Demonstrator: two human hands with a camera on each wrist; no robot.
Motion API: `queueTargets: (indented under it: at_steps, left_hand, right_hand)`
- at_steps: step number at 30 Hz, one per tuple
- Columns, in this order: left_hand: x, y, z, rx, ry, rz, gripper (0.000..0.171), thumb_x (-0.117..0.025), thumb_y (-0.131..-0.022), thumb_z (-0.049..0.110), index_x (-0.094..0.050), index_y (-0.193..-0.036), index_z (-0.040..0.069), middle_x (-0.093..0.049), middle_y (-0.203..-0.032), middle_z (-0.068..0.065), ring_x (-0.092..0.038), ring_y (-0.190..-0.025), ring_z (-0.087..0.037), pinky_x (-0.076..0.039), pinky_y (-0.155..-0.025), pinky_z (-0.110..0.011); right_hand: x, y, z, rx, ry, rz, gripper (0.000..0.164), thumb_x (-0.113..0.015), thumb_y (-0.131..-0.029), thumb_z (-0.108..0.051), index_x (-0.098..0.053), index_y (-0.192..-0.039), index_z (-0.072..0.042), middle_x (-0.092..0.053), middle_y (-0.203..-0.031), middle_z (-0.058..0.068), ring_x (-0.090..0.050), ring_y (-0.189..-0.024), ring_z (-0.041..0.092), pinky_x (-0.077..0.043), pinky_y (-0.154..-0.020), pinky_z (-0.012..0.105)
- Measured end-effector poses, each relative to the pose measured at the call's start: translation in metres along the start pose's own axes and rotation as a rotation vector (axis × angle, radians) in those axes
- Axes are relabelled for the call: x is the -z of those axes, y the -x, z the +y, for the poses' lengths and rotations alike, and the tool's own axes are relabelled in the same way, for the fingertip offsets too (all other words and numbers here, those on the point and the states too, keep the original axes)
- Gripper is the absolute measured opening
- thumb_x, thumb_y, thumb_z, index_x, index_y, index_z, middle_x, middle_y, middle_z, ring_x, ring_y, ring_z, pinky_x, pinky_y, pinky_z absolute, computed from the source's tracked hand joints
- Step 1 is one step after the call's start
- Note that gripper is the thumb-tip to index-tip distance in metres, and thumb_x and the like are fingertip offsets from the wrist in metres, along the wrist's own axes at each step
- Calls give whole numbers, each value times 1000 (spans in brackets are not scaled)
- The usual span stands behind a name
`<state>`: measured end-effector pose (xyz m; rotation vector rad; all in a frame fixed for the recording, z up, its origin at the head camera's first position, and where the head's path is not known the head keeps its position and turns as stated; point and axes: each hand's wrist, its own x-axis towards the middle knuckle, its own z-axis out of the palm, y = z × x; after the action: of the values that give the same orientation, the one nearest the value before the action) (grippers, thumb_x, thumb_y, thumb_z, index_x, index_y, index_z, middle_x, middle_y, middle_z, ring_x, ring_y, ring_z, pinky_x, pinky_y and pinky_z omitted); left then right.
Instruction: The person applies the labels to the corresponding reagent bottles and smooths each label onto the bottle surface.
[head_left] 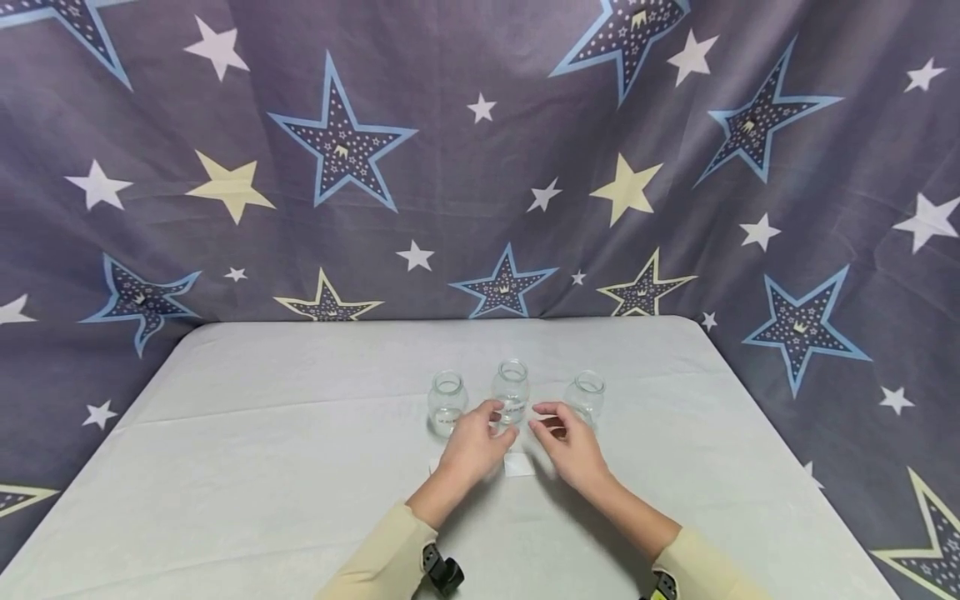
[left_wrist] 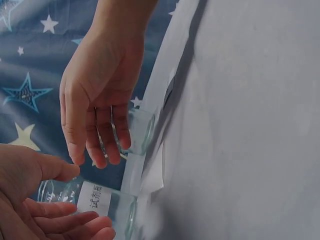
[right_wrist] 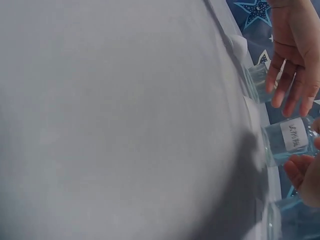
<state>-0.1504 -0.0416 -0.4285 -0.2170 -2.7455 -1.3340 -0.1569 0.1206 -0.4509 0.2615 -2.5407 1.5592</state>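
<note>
Three clear round glass jars stand in a row on the table: a left jar (head_left: 447, 400), a middle jar (head_left: 512, 385) and a right jar (head_left: 587, 392). A white label with handwritten characters (right_wrist: 295, 134) is on the middle jar. My left hand (head_left: 474, 442) is at the near left of that jar, fingers loosely bent with nothing held. Opposite it, my right hand (head_left: 572, 446) hovers at the near right, its fingers also relaxed and free. The left fingertips overlap the jar's edge in the head view; whether they touch the glass is unclear.
A white paper slip (head_left: 519, 464) lies before the middle jar. Another slip (head_left: 433, 465) shows partly beside my left wrist. The table wears a pale cloth (head_left: 262, 467); a star-patterned curtain (head_left: 450, 167) hangs behind and at both sides.
</note>
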Motion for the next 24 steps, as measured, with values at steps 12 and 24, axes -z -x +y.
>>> queueTargets:
  at_steps: [12, 24]
  left_hand:
    - [-14, 8, 12, -70, 31, -120, 34, -71, -78, 18, -62, -106, 1, -67, -95, -13, -64, -78, -22, -49, -69, -27]
    - [-41, 13, 26, -81, -63, -226, 30, -73, -75, 20, -64, -101, 7, -62, -89, -4, -59, -77, -13, -47, -70, -22]
  right_hand:
    - [44, 9, 4, 136, 239, -191, 15, -65, -87, -12, -65, -99, -4, -66, -93, 2, -63, -81, 14, -51, -70, 23]
    - [83, 10, 13, 205, 427, -367, 13, -68, -84, -16, -65, -93, -6, -65, -87, 1, -61, -77, 11, -51, -68, 26]
